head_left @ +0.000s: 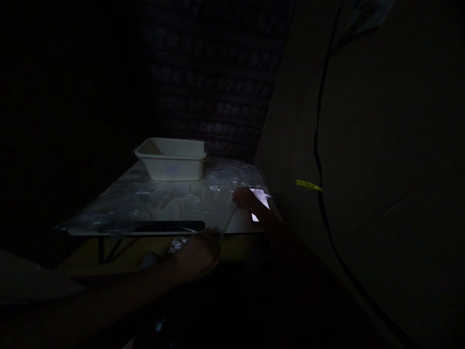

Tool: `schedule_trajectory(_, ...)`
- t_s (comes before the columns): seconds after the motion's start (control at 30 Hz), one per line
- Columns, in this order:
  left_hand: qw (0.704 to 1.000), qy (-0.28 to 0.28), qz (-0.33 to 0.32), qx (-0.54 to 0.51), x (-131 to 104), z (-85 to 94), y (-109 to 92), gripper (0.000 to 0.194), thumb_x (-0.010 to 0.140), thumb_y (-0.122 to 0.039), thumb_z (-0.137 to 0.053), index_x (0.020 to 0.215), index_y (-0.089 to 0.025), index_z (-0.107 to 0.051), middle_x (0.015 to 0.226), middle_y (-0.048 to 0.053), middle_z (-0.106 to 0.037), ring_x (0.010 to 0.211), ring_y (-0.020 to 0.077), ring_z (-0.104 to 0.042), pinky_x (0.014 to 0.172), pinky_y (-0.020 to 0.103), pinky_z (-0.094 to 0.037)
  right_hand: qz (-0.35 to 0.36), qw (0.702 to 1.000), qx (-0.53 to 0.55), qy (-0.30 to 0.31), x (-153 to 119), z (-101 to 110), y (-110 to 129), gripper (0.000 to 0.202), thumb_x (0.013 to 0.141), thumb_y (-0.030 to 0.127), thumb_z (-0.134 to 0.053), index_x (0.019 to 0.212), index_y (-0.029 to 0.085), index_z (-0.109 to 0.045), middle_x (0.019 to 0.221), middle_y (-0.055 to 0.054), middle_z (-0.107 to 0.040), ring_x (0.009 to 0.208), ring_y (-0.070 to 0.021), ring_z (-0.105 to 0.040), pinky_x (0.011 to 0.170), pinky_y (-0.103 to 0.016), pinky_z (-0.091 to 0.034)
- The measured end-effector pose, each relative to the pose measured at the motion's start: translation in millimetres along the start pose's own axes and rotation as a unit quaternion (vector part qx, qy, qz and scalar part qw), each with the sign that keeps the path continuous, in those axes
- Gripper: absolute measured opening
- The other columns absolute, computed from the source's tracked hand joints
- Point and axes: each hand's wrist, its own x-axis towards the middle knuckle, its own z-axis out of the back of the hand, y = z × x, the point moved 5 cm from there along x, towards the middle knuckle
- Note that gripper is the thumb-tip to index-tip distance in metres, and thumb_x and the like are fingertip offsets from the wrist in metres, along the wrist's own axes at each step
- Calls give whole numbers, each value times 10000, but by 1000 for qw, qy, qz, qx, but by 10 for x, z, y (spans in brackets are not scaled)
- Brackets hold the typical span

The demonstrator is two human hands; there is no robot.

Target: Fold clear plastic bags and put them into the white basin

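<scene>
The scene is very dark. My left hand (201, 254) is closed just below the front edge of a white table (203, 213), with crumpled clear plastic (178, 244) beside and behind it. Over the right part of the table, my right hand (242, 198) has its fingers pressed together near clear plastic film. What either hand pinches is too dim to make out. A phone with a bright screen (259, 196) lies on the table, partly covered by my right hand and forearm. More clear plastic film (119, 201) spreads across the tabletop.
A white rectangular tub (174, 167) stands at the table's back left. A long dark strip (167, 226) lies along the front edge. On the right, a black cable (317, 145) with a yellow tag (307, 184) hangs against a wall. Patterned curtain-like fabric (214, 106) is behind the table.
</scene>
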Motion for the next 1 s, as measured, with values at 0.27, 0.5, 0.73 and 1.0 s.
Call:
schedule_trajectory(0.27,999,-25,-18,-16,-25,25,-64,165,676,-193,-421,576,-136,-539,594,56,-560,561,157,-499,508,289,-368,-35,996,83,26,103,-266,205,176,578,84,-457,738,138,-505,321,92,-367,308,-58,-423,311,-129,-308)
schedule_trajectory(0.5,994,-90,-48,-33,-76,194,-30,275,706,-294,-367,541,-151,-534,525,42,-544,501,137,-479,487,274,-345,-41,989,110,94,128,-540,322,82,672,152,-405,631,136,-474,332,60,-413,302,-68,-440,336,-154,-353)
schedule_trajectory(0.73,979,16,204,10,-105,278,832,421,766,-370,-236,626,-152,-568,626,61,-593,577,157,-532,487,245,-325,-64,983,130,115,152,-583,151,197,725,166,-347,554,144,-441,368,23,-462,359,-79,-481,402,-178,-410)
schedule_trajectory(1.0,935,79,340,-58,-305,3,1418,319,741,-300,-274,829,-184,-557,812,52,-599,706,163,-546,528,220,-350,0,998,9,64,168,-385,66,154,670,131,-383,571,133,-501,485,-8,-531,424,-89,-497,450,-200,-409)
